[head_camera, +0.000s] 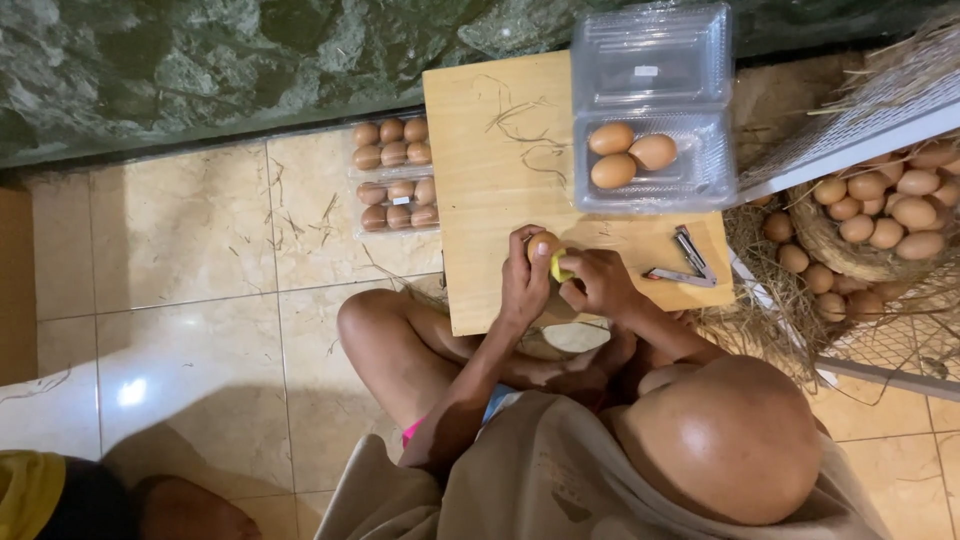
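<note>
My bent knee (725, 440) sits closest to the lens, pale cloth (560, 480) below it. Just past it, over the near edge of the wooden worktop (490, 190), both hands meet on one brown egg (541, 243). Left hand (524, 280): fingers curled around the egg, holding it off the board. Right hand (600, 283): fingers pinched on a small yellow piece (560, 265) pressed to the shell; what it is, I cannot tell.

Judgement: light, even pressure; turn the egg with the left fingers and keep it low above the board, in case it slips.

Counts:
- Open clear clamshell tray (700, 170), far side of worktop: 3 eggs.
- Stapler (685, 265), right of my hands: 1.
- Closed clear packs on the tiled floor (395, 175), left of worktop: 2, six eggs visible in each.
- Straw-lined basket (880, 215), right: a heap of eggs, partly hidden, well over a dozen.
</note>
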